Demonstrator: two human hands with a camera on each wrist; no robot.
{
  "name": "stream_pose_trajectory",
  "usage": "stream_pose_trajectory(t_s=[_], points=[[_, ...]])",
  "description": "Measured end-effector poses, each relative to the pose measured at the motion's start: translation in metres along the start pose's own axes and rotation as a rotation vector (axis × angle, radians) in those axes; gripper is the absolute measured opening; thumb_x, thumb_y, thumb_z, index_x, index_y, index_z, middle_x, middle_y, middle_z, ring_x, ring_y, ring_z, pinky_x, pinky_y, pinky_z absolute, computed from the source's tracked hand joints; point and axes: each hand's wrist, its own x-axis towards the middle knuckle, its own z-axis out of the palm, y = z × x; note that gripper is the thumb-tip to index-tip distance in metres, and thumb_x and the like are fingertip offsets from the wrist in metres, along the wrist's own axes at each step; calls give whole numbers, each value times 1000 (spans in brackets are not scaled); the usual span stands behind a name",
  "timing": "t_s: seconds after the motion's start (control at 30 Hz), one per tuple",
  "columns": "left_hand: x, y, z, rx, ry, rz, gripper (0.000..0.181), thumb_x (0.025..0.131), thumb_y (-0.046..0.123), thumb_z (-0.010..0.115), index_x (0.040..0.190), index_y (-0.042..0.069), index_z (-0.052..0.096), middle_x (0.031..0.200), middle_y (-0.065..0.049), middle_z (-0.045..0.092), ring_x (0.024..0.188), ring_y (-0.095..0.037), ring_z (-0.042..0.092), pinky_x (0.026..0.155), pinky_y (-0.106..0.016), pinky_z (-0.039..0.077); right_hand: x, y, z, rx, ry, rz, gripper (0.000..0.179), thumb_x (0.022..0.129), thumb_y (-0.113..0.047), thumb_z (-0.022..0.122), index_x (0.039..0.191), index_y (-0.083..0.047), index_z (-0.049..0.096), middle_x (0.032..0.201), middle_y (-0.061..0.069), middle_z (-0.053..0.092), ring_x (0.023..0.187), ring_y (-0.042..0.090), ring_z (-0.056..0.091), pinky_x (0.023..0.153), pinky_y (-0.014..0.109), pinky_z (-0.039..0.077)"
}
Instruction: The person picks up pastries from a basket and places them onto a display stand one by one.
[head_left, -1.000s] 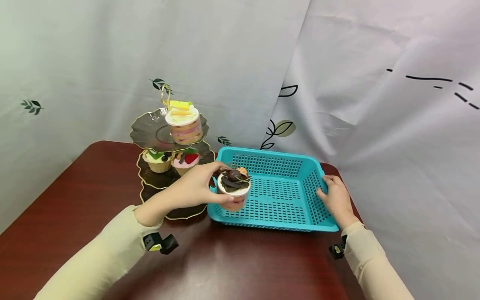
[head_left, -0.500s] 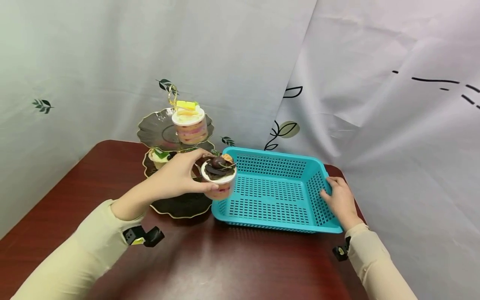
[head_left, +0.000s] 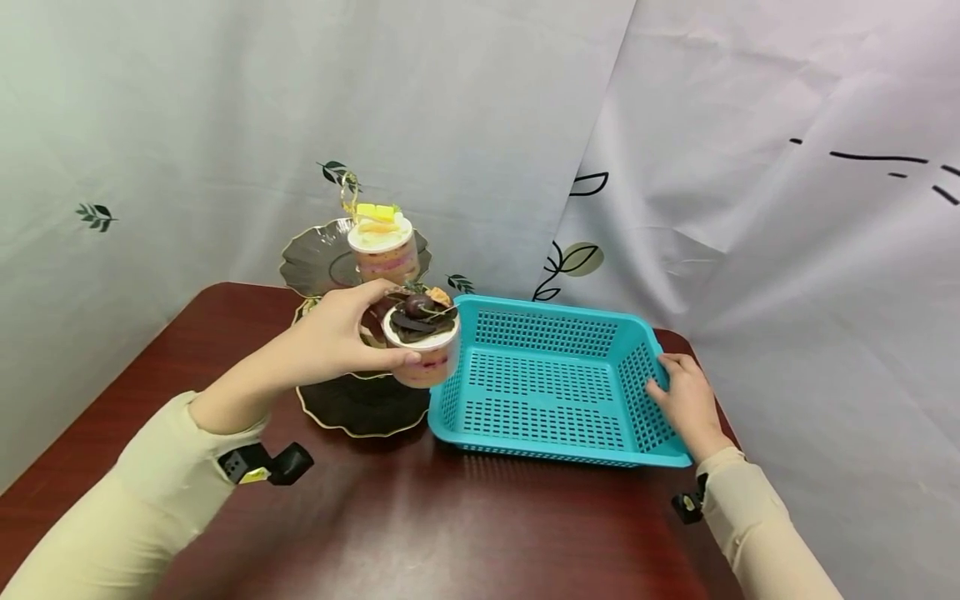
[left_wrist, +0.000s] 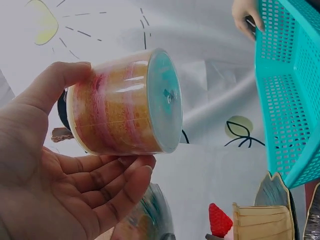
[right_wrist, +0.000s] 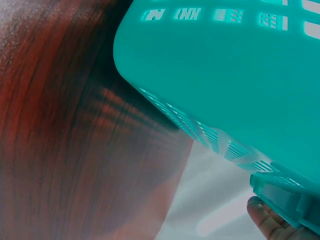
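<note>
My left hand (head_left: 322, 337) holds a clear cup of layered cake (head_left: 423, 367) between thumb and fingers, up off the table. Dark chocolate pieces and a round brown ball top its white cream. In the left wrist view the cup (left_wrist: 120, 107) lies sideways across the picture, thumb on one side and fingers on the other. It is in front of a tiered stand (head_left: 311, 258) and beside the left end of a turquoise plastic basket (head_left: 551, 454). My right hand (head_left: 688, 404) grips the basket's right rim; in the right wrist view part of that hand (right_wrist: 272, 220) shows at the rim.
A cake cup with yellow fruit (head_left: 386, 254) stands on the stand's top plate. The middle plate is largely hidden by my left hand; a tart (left_wrist: 262, 222) shows in the left wrist view. A pale patterned cloth (head_left: 450, 125) hangs behind the dark red table (head_left: 450, 533).
My left hand has carried the cake cup left and slightly up, from over the basket's left end to before the stand. My right hand keeps its grip on the rim.
</note>
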Motion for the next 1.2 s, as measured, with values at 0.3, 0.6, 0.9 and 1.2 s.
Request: stream_pose_trajectory(t_s=[0.3,0.6,0.9,1.2], points=[[-6,0,-19,-7,-2,-23,58,79,31,78,127,10,54,108,-4,67,94,-16,60,78,-29,51,0,1,1,0,8,-11,51,91,-12,60,132,15,47,129,31,46,116,47,48,95,59,43],[-7,-5,-48,10,103,-115,57,78,28,79,125,8,56,112,-9,64,88,-8,58,73,-15,44,0,0,1,-5,8,-12,51,91,-12,59,133,14,47,128,31,46,116,47,47,96,59,42],[-5,-20,-67,10,155,-183,61,79,28,78,131,7,53,122,-14,61,84,7,54,74,-8,39,-1,1,1,-5,19,-21,51,90,-12,59,132,15,47,128,31,47,115,47,48,95,59,43],[-8,-36,-86,56,217,-225,61,81,31,77,131,6,53,123,-16,60,82,15,50,71,-6,36,-1,1,1,-7,22,-21,51,90,-12,59,132,15,47,128,31,47,115,46,48,96,59,42]])
